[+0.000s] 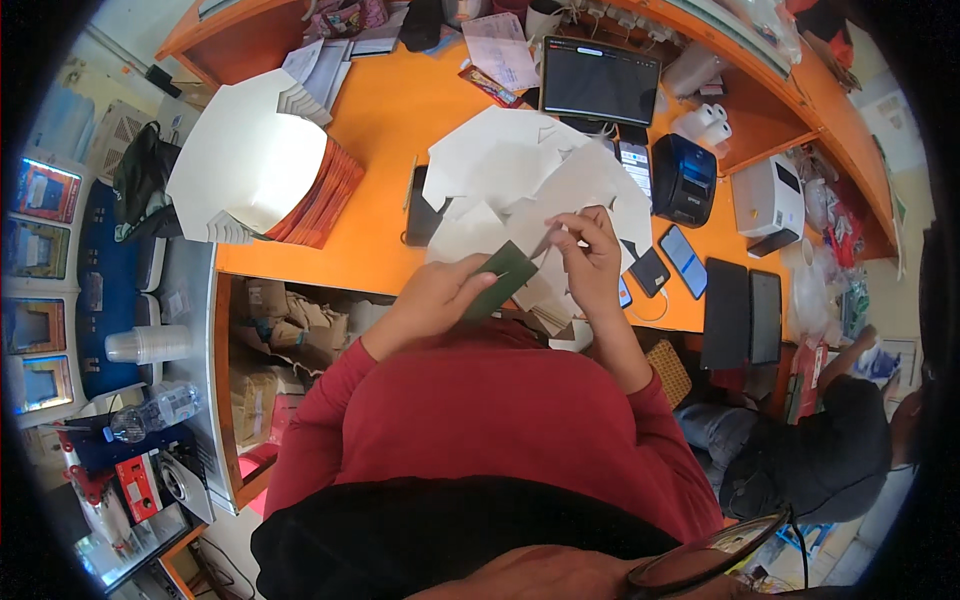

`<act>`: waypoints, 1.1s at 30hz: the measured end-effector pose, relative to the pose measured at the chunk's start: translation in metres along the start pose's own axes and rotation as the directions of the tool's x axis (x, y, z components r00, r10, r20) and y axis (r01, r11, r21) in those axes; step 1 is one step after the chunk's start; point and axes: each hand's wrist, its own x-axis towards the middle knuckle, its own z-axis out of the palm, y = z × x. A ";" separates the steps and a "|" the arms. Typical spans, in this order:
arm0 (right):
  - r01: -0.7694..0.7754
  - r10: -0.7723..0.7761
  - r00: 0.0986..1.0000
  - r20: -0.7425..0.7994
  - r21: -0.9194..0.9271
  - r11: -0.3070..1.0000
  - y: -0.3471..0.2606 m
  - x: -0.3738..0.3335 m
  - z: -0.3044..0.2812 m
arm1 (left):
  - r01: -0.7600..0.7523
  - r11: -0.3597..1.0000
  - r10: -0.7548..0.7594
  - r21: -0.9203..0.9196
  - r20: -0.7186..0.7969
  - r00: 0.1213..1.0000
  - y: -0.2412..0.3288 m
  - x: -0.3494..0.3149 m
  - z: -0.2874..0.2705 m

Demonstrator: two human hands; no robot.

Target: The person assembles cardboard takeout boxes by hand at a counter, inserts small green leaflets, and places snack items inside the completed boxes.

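My left hand (432, 298) is closed around a dark green flat piece (497, 278), perhaps card, its thumb lying on the face. Raised beside it, my right hand (590, 252) pinches a thin pale strip or flap at the piece's edge; whether this belongs to the green piece I cannot tell. Beneath both hands, loose white die-cut paper blanks (487, 160) lie in an untidy heap on the orange desk (385, 130). To the left stands a thick stack of similar white blanks (255, 150) with red-orange printed edges.
A tablet-like screen (600, 82) stands at the back. Right of the heap are a black printer (683, 180), a white printer (768, 205) and a phone (683, 262). Clear plastic cups (150, 345) sit at the left. Another person (820, 445) is at the lower right.
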 end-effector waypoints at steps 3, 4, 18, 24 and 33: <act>0.182 -0.170 0.983 0.066 -0.268 0.946 -0.011 -0.007 0.004 | -0.013 1.000 0.013 -0.002 -0.016 1.000 -0.011 0.001 0.012; 0.230 -0.190 0.970 0.155 -0.311 0.922 -0.016 -0.008 0.005 | -0.031 0.999 0.031 0.009 -0.010 0.999 -0.010 0.001 0.012; -0.439 0.441 0.890 0.116 0.479 0.760 0.010 -0.048 0.039 | -0.170 0.968 0.163 0.187 0.053 0.985 0.010 0.013 0.024; -0.549 0.459 0.834 0.306 0.378 0.746 0.021 -0.043 -0.007 | -0.174 0.809 0.458 0.562 -0.416 0.786 -0.013 0.013 -0.023; -0.467 0.363 0.855 0.370 0.246 0.849 0.045 -0.065 -0.034 | 0.231 0.893 0.072 0.386 -0.630 0.773 -0.025 -0.008 -0.028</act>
